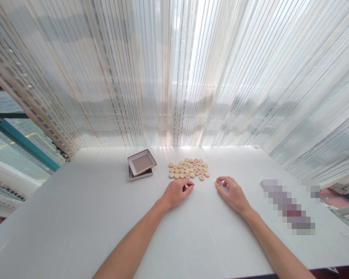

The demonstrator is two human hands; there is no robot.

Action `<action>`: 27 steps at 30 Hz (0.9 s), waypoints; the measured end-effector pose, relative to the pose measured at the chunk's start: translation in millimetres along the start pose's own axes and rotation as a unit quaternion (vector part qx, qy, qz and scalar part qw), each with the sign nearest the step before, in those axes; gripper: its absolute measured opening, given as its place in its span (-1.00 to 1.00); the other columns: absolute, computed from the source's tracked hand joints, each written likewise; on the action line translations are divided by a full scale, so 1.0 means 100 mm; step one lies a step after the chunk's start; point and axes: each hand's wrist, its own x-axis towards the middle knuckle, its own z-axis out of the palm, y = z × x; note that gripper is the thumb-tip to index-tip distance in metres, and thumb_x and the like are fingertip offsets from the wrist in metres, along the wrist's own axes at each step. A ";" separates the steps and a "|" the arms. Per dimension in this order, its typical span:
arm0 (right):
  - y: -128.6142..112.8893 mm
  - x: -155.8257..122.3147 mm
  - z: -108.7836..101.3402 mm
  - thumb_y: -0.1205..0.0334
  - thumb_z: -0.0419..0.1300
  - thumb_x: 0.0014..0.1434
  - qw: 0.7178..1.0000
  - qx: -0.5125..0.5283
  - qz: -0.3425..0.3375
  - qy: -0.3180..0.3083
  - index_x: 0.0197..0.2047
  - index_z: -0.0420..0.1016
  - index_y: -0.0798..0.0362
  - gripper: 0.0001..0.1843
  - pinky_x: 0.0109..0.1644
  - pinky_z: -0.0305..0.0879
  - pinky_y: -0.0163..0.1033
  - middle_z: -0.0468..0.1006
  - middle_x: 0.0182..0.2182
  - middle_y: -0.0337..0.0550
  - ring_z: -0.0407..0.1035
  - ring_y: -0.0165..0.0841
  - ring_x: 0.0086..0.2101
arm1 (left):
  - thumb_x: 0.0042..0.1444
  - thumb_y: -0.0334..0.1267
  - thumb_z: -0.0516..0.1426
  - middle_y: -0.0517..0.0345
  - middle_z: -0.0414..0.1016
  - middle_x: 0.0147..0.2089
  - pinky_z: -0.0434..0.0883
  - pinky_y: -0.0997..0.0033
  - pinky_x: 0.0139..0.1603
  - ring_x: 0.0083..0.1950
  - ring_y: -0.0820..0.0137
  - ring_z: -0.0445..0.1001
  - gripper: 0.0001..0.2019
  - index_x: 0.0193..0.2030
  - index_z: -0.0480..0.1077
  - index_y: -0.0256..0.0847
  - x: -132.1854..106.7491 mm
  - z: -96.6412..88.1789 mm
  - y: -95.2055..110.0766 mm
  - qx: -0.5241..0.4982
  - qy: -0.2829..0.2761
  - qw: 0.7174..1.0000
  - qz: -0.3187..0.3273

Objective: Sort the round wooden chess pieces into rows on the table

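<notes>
Left hand: the left hand (178,192) rests on the tabletop (75,217), fingers curled, thumb and forefinger pinching what seems a small wooden disc (187,187); it is too small to be sure.
Right hand: the right hand (232,192) lies palm down, its fingertips closed on a round piece with a red mark (218,181).
Between the hands: a bare strip of tabletop, the hands near but apart.
Pile: the cluster of wooden discs (189,169) lies flat just beyond both hands, some showing red marks.
Box: a shallow box with its lid tilted across it (141,164) sits beyond and to the outside of the left hand, apart from the pile.
Open room: wide bare surface outside each forearm and toward the near edge.
Far edge: beyond the pile the tabletop ends at a sheer striped curtain (174,77).
Right side: a blurred-out object (289,203) lies outside the right forearm.
</notes>
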 end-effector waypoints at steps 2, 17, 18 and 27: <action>-0.02 -0.01 -0.01 0.05 0.13 0.30 1.000 -0.002 -0.005 0.012 -0.03 0.47 -0.04 -0.74 -0.01 0.39 -0.01 0.52 -0.12 -0.04 0.42 -0.19 -0.21 | 0.24 -0.21 0.12 0.22 0.64 -0.28 0.41 0.46 -0.27 -0.37 0.40 0.51 -0.81 -0.14 0.58 -0.09 0.00 0.00 0.00 -0.001 -0.003 1.000 -0.002; -0.53 0.07 0.29 0.25 0.11 0.34 0.984 -0.082 -0.158 -0.024 0.13 0.43 -0.03 -0.68 0.06 0.33 0.08 0.57 0.07 -0.02 0.34 -0.03 0.11 | 0.26 -0.18 0.11 0.19 0.64 -0.29 0.43 0.45 -0.25 -0.37 0.39 0.50 -0.79 -0.14 0.58 -0.10 0.02 0.02 0.00 -0.011 -0.003 1.000 -0.002; -0.53 0.05 0.29 0.25 0.11 0.34 0.984 -0.072 -0.160 -0.027 0.10 0.46 -0.03 -0.71 0.06 0.33 0.06 0.59 0.03 -0.03 0.36 -0.05 0.09 | 0.26 -0.18 0.11 0.19 0.64 -0.28 0.43 0.44 -0.25 -0.36 0.39 0.50 -0.79 -0.14 0.58 -0.10 0.02 0.02 0.00 -0.011 -0.004 1.000 -0.004; -0.56 -0.04 0.25 0.21 0.15 0.33 0.988 0.004 -0.155 -0.020 0.06 0.48 -0.06 -0.75 0.08 0.37 0.04 0.59 -0.06 -0.04 0.44 -0.13 -0.06 | 0.26 -0.17 0.11 0.19 0.65 -0.28 0.44 0.45 -0.25 -0.36 0.39 0.50 -0.79 -0.13 0.59 -0.10 0.02 0.02 0.01 -0.008 -0.003 1.000 -0.005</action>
